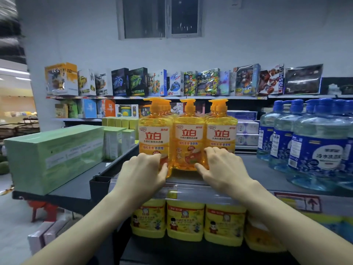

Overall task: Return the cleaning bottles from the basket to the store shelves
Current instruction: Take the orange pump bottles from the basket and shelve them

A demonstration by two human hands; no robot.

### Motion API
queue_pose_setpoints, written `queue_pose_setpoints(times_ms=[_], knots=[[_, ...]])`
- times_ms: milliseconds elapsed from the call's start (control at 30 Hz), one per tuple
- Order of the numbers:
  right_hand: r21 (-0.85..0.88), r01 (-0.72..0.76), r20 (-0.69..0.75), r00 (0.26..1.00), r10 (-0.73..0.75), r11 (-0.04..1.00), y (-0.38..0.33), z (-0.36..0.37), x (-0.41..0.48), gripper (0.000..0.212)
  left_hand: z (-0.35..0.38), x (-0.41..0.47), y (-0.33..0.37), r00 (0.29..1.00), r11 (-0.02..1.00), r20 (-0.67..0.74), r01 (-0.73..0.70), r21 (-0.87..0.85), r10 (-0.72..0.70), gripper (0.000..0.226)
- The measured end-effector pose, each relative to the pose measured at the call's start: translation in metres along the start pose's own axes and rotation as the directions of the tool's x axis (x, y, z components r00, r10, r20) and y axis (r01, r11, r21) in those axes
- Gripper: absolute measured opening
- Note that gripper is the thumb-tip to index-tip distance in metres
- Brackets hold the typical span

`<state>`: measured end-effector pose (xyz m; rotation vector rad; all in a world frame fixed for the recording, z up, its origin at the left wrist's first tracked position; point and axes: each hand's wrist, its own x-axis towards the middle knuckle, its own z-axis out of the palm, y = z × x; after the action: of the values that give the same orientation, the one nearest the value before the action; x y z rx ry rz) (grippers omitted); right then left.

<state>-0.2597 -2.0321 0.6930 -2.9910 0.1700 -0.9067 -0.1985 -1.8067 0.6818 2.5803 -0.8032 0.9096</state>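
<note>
On the shelf (257, 169) straight ahead of us the left bottle (153, 134), middle bottle (188, 138) and right bottle (221, 134) stood upright, pumps up, touching in a row. Our left hand (145, 169) gripped the left bottle low on its outer side. Our right hand (221, 167) curved round the right bottle's lower front, thumb beside the middle bottle; with both hands equally near, we judged a level push backward would seat the row.
</note>
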Motion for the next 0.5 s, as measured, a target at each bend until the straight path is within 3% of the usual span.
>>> queue_pose_setpoints(times_ms=[167, 300, 500], knots=[[-0.029, -0.136, -0.032, 0.990, 0.135, 0.990, 0.047, -0.002, 0.006, 0.034, 0.026, 0.026, 0.059, 1.000, 0.995, -0.018, -0.021, -0.100, 0.019, 0.042], [-0.073, -0.228, 0.035, 0.972, 0.231, 0.971, 0.072, 0.005, 0.012, 0.042, 0.052, 0.050, 0.087, 0.992, 0.985, 0.053, 0.122, -0.120, -0.116, 0.062], [0.105, -0.272, 0.107, 0.959, 0.261, 0.956, 0.082, 0.019, 0.020, 0.045, 0.077, 0.064, 0.094, 0.969, 0.964, 0.043, 0.245, -0.106, -0.242, 0.042]])
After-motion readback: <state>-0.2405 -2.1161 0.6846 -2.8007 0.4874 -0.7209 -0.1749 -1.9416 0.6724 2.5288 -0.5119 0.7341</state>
